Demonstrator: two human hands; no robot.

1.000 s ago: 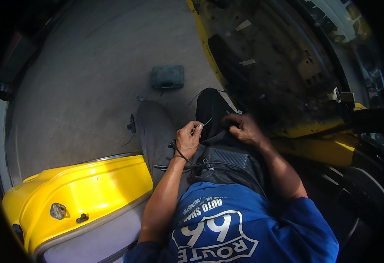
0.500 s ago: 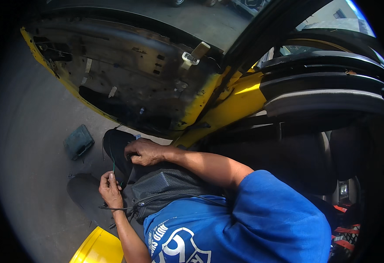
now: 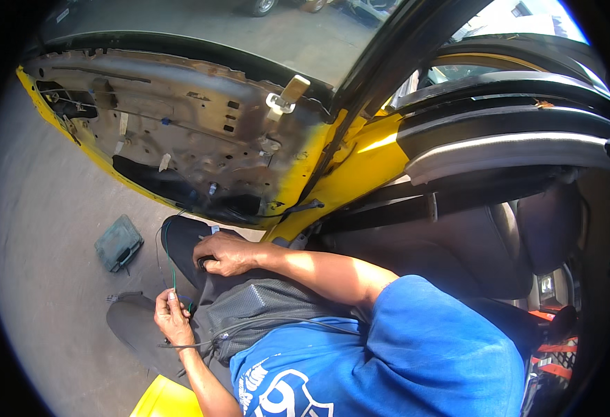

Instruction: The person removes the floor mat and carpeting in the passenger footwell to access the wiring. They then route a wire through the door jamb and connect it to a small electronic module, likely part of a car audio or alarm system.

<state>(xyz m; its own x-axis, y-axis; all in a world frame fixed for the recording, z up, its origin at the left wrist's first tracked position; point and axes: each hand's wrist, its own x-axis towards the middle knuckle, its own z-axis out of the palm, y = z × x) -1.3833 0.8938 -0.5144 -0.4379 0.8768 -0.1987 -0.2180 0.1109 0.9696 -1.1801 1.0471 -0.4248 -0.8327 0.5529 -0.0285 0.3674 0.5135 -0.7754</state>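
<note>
My left hand (image 3: pixel 172 317) pinches a thin green wire (image 3: pixel 171 260) between thumb and fingers beside my left thigh. The wire runs up past my knee (image 3: pixel 178 232) toward the lower edge of the opened car door (image 3: pixel 180 125), whose bare inner metal has holes and tape pieces. My right hand (image 3: pixel 227 256) rests over my right thigh, fingers curled round a small dark object that I cannot make out. Under my arms lies a dark mesh pouch (image 3: pixel 256 302) with a black cord (image 3: pixel 270 321) across it.
A green plastic case (image 3: pixel 119 243) lies on the concrete floor (image 3: pixel 51 264) at left. Yellow door frame (image 3: pixel 350 170) and car interior with dark seat (image 3: pixel 458 250) are at right. A yellow panel (image 3: pixel 166 399) stands at the lower left. Parked vehicle wheels (image 3: pixel 263 6) show at the top.
My view has swung right toward the door and car interior. My left hand still pinches the wire; my right hand stays curled by my thigh.
</note>
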